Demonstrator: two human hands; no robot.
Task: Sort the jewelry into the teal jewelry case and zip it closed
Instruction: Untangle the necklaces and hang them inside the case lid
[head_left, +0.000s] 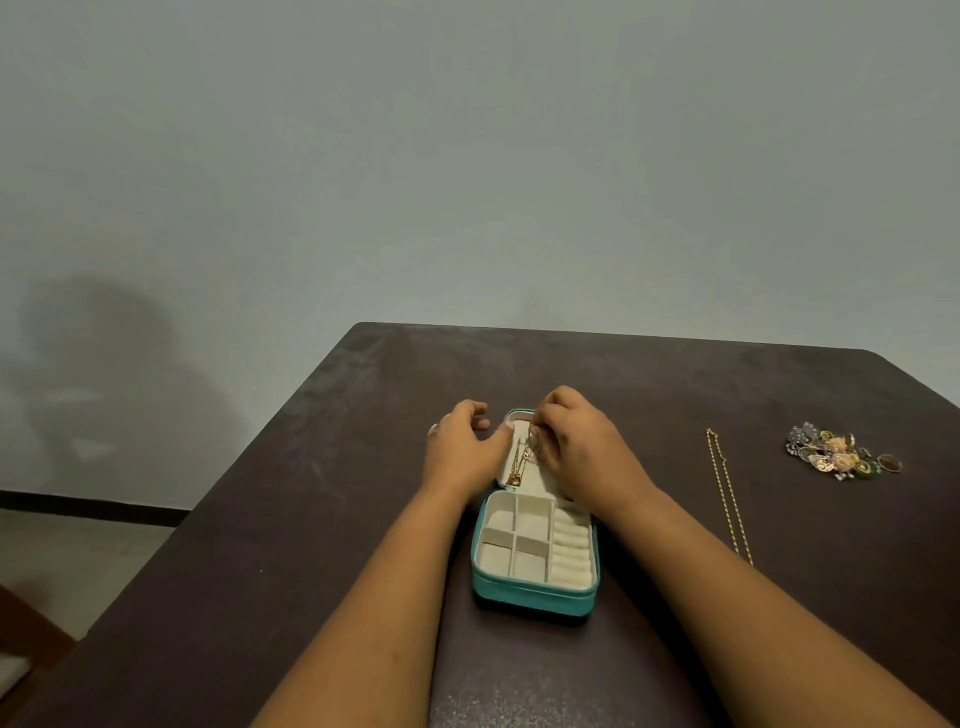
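A dark brown table (675, 384) fills the lower frame beneath a pale wall, and both of the person's bare forearms reach forward across it to a teal jewelry case (535, 597) lying open between them. The case's tray of cream compartments sits just below the wrists, appearing bare, while its lid (511, 457) lies open under the fingers of both hands. The left hand (460, 449) rests against the lid's left edge, thumb pressed to it and fingers loosely curled beyond it, gripping nothing that can be made out. The right hand (576, 447) bends over the lid's top, fingertips drawn together on a gold necklace (519, 460) that hangs down the cream lining; whether they pinch the chain or its fastening is too small to tell. Well to the right of the right hand lies a second gold chain (727, 499), stretched out straight, and farther right again a small heap of rings and earrings (836, 452). The step in hand appears to be securing the necklace inside the lid. It is likely done best with the left hand steadying the lid while the right works slowly, keeping the chain straight and untangled.
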